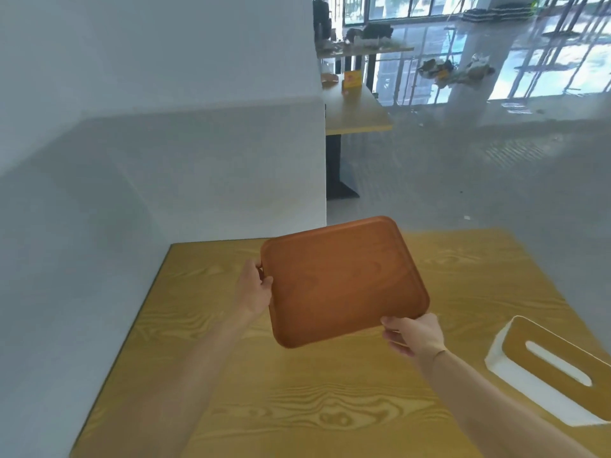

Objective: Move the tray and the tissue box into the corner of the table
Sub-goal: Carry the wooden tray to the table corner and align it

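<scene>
Table [297,408] first: its far-left corner by the wall lies bare, so the brown tray [344,282], held tilted above the wood with left hand [254,289] and right hand [413,335] clamped on opposite edges, should be levelled before being set down there, leaving the tissue box [549,368], at the right edge, for afterwards.

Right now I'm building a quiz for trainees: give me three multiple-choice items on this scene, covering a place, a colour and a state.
1. Where is the white tissue box with a wooden top?
A near the table's right edge
B on the tray
C on the floor

2. The rounded rectangular tray is:
A blue
B reddish-brown
C white

3. The tray is:
A lying flat untouched
B held by both hands
C under the box

Answers:
A, it sits at the right.
B, its wood tone shows.
B, left hand and right hand grip its edges.
</scene>
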A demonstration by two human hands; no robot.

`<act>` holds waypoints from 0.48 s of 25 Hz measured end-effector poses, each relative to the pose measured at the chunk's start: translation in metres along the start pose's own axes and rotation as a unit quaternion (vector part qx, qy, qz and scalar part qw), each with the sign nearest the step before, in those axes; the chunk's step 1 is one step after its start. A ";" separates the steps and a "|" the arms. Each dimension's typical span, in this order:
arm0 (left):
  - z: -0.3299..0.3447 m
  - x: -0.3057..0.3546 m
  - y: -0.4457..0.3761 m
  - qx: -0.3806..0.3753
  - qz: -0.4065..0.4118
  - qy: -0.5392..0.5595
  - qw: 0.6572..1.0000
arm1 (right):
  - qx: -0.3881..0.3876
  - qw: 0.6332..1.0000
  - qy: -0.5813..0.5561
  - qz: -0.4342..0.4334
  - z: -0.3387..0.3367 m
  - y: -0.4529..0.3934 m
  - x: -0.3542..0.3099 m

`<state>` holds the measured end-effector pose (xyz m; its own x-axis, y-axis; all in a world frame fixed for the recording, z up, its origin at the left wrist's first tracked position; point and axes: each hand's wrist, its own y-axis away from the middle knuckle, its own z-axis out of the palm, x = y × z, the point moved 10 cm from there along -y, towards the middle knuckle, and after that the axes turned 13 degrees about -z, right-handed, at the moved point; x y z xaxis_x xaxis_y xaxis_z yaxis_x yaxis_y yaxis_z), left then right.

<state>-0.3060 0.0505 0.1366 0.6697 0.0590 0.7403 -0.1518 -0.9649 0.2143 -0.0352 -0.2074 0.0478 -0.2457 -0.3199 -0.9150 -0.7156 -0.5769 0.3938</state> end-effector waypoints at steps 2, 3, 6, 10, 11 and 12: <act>-0.018 -0.016 -0.004 0.010 -0.009 0.011 1.000 | -0.016 1.000 0.008 -0.001 0.023 0.003 -0.001; -0.027 -0.023 -0.008 0.012 -0.012 0.017 1.000 | -0.024 1.000 0.012 -0.001 0.035 0.003 -0.001; -0.049 -0.039 -0.022 0.017 -0.009 0.023 1.000 | -0.035 0.999 0.014 -0.003 0.069 0.000 -0.001; -0.073 -0.070 -0.049 0.010 -0.025 0.035 0.999 | -0.031 0.999 0.024 -0.005 0.118 -0.005 0.007; -0.078 -0.079 -0.057 0.004 -0.032 0.037 0.999 | -0.026 0.999 0.027 -0.001 0.129 -0.005 0.011; -0.080 -0.086 -0.065 -0.004 -0.035 0.035 0.999 | -0.021 0.999 0.031 0.005 0.139 -0.007 0.015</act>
<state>-0.4125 0.1290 0.1098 0.6258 0.1454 0.7663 -0.1124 -0.9554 0.2732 -0.1249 -0.1042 0.0189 -0.2111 -0.3720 -0.9039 -0.6843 -0.6041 0.4084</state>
